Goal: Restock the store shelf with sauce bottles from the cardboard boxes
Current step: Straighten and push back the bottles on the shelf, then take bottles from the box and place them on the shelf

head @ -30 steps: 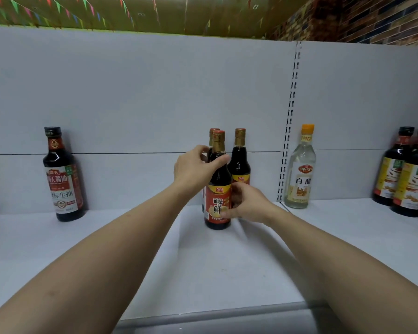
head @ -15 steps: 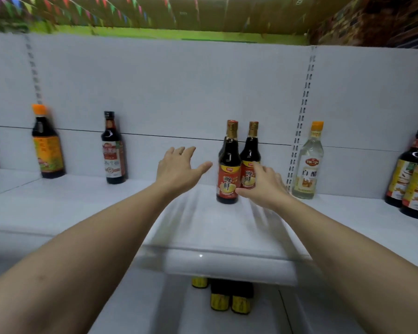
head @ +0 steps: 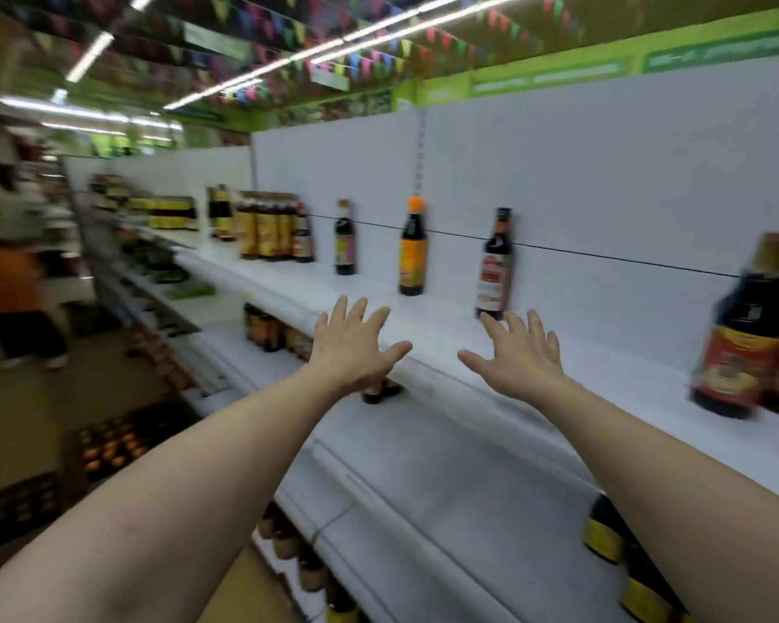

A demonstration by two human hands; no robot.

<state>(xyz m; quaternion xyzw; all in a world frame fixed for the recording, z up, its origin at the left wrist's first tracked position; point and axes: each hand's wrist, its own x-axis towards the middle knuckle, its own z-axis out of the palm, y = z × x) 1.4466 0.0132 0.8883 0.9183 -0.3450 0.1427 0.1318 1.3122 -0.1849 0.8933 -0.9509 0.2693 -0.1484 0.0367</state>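
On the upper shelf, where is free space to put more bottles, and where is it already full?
The widest bare stretch of the upper shelf lies between the single red-label bottle and the dark pair at the right edge. Narrower gaps flank the orange-capped bottle. The far cluster of bottles is crowded.

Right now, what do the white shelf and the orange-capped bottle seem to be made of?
The shelf looks like white painted metal: smooth, matte, with a rolled front edge. The orange-capped bottle looks like dark glass or plastic with a glossy label; blur leaves it open.
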